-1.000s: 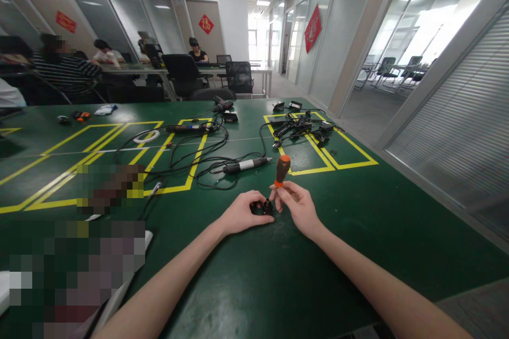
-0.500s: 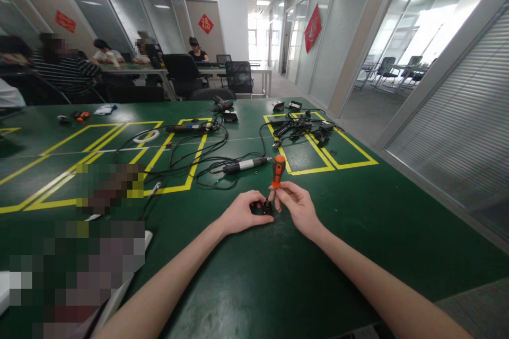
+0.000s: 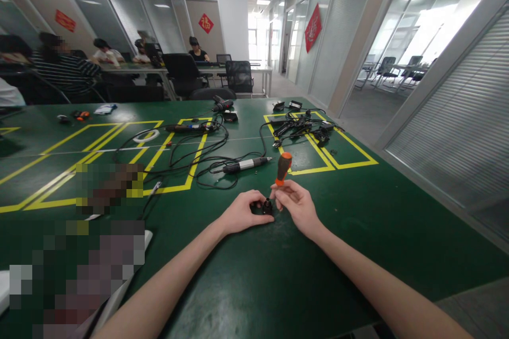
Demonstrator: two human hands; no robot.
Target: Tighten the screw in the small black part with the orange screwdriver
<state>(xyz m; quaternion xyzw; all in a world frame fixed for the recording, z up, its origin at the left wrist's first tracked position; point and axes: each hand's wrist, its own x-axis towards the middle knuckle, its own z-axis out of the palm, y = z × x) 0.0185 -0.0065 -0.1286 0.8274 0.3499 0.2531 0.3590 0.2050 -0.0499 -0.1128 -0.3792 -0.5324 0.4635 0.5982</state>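
Note:
A small black part is pinched between the thumb and fingers of my left hand, low over the green table. Just to its right, my right hand grips a screwdriver with an orange and dark grey handle. The handle points up and leans to the right. My right fingers close round its lower end, and the shaft and tip are mostly hidden, so I cannot tell whether the tip touches the black part.
Beyond my hands lies a corded electric screwdriver with looping black cable. Black cables and adapters pile up at the back right inside yellow tape. A cordless drill and a white ring are further back. People sit at a far table.
The screwdriver handle has tilted from nearly upright to leaning right, with its top shifted right and slightly up. My left hand and the black part have stayed in place.

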